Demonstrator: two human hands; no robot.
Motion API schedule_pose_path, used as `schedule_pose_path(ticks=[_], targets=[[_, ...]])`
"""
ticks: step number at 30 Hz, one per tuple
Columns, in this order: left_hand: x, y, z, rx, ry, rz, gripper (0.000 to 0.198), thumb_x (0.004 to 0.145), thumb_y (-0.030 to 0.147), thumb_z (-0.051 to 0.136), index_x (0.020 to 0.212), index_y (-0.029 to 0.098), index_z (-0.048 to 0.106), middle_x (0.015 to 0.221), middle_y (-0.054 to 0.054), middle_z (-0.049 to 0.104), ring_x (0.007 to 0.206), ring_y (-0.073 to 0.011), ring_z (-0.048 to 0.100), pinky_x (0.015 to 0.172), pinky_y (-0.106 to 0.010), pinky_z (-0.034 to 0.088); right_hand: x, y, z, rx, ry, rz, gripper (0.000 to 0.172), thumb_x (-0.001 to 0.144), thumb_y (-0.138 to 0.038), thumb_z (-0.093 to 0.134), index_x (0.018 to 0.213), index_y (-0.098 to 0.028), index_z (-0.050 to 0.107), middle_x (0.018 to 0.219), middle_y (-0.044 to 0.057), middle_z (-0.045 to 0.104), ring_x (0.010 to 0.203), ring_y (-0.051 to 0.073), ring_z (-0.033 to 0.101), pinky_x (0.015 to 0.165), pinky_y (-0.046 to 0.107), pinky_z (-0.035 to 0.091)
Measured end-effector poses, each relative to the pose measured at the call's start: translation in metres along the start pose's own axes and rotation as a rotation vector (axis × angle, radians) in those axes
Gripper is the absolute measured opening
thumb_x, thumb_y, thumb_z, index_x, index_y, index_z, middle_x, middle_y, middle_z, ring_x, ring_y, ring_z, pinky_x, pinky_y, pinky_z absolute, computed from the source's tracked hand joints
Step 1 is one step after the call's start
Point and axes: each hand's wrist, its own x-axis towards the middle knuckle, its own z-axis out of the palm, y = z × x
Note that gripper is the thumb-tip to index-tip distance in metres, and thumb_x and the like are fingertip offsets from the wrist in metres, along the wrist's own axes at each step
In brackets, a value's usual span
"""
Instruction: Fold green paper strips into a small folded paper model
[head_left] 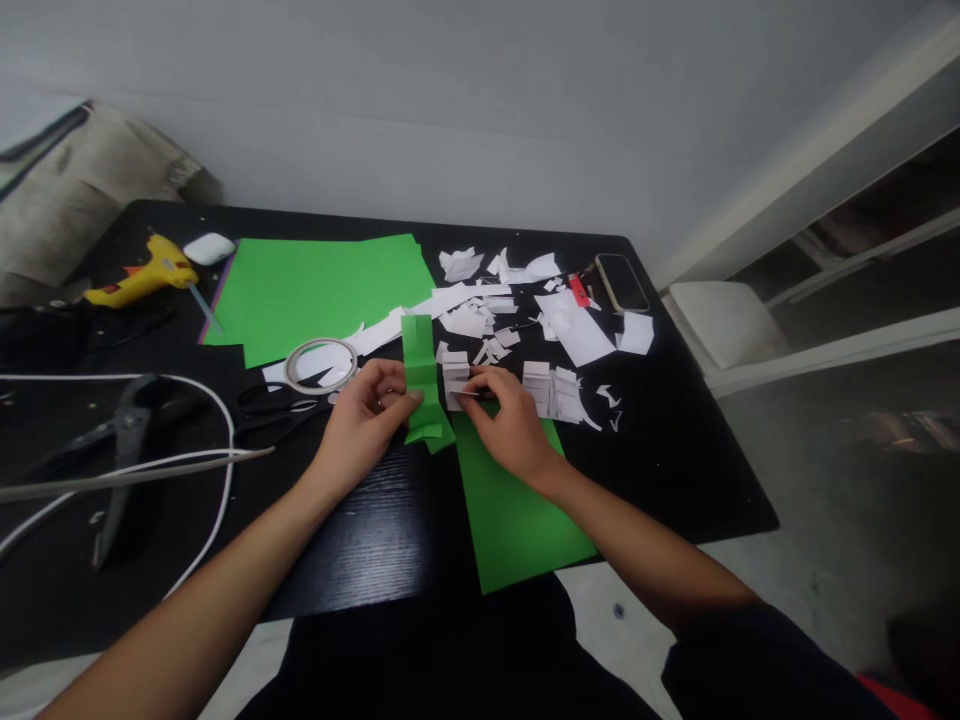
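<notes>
My left hand [373,405] pinches a folded green paper piece [420,370] between thumb and fingers; the piece stands upright with crease lines across it. Just to its right, my right hand [510,420] is closed on a small folded white paper piece [454,370], its fingertips at the lower edge. The two papers are close side by side; whether they touch is unclear. Under my right hand lies a flat green sheet [517,520], reaching the table's front edge. More folded white paper pieces [555,390] sit right of that hand.
White paper scraps [465,320] and long strips cover the middle back. A tape roll [321,366], black scissors [277,400], pliers [127,440] and white cable [225,420] lie left. A yellow glue gun [146,275], green sheets [315,290] and a phone [621,283] are farther back.
</notes>
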Motion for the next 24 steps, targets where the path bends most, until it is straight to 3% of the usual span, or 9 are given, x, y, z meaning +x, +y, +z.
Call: schedule_pose_path(ticks=[2, 8, 16, 18, 21, 24], targets=[[-0.001, 0.0, 0.001, -0.02, -0.011, -0.003, 0.031, 0.075, 0.025, 0.082, 0.098, 0.019, 0.062, 0.081, 0.001, 0.069, 0.059, -0.0099, 0.054, 0.055, -0.022, 0.043, 0.002, 0.0, 0.0, 0.118, 0.012, 0.07, 0.005, 0.092, -0.024, 0.07, 0.092, -0.022, 0.065, 0.124, 0.012, 0.069, 0.119, 0.027, 0.066, 0.096, 0.044, 0.057], [-0.002, 0.001, 0.002, -0.032, -0.023, 0.019, 0.028, 0.077, 0.025, 0.08, 0.1, 0.02, 0.064, 0.084, 0.0, 0.07, 0.061, -0.0111, 0.058, 0.056, -0.023, 0.046, 0.007, 0.002, 0.0, 0.542, -0.039, 0.362, 0.024, 0.081, -0.036, 0.081, 0.091, -0.022, 0.065, 0.142, 0.011, 0.062, 0.112, 0.024, 0.071, 0.098, 0.042, 0.058], [-0.002, 0.0, 0.0, 0.004, 0.031, 0.029, 0.022, 0.081, 0.03, 0.079, 0.094, 0.019, 0.065, 0.073, 0.002, 0.065, 0.057, -0.0103, 0.054, 0.054, -0.022, 0.043, 0.009, -0.008, -0.006, 0.732, -0.075, 0.443, 0.029, 0.071, -0.033, 0.091, 0.083, -0.021, 0.067, 0.143, 0.008, 0.062, 0.112, 0.023, 0.071, 0.105, 0.043, 0.056], [-0.002, 0.001, 0.0, 0.002, 0.042, 0.027, 0.022, 0.081, 0.031, 0.079, 0.092, 0.019, 0.064, 0.072, 0.002, 0.064, 0.057, -0.0103, 0.053, 0.053, -0.022, 0.042, 0.009, -0.008, -0.006, 0.762, -0.08, 0.453, 0.028, 0.069, -0.031, 0.092, 0.081, -0.021, 0.068, 0.136, 0.007, 0.065, 0.112, 0.022, 0.07, 0.105, 0.041, 0.056], [-0.002, 0.001, -0.001, -0.004, 0.049, 0.025, 0.022, 0.08, 0.031, 0.08, 0.091, 0.019, 0.065, 0.073, 0.002, 0.064, 0.058, -0.0106, 0.054, 0.054, -0.022, 0.042, 0.009, -0.006, -0.004, 0.783, -0.103, 0.458, 0.028, 0.067, -0.029, 0.093, 0.079, -0.022, 0.069, 0.11, 0.003, 0.071, 0.105, 0.019, 0.068, 0.103, 0.039, 0.055], [-0.002, 0.002, -0.001, -0.015, 0.046, 0.009, 0.024, 0.08, 0.032, 0.08, 0.091, 0.019, 0.064, 0.073, 0.002, 0.064, 0.059, -0.0111, 0.053, 0.055, -0.023, 0.043, 0.008, -0.005, -0.003, 0.807, -0.139, 0.457, 0.03, 0.066, -0.028, 0.094, 0.079, -0.022, 0.069, 0.089, -0.001, 0.068, 0.092, 0.017, 0.067, 0.097, 0.037, 0.056]])
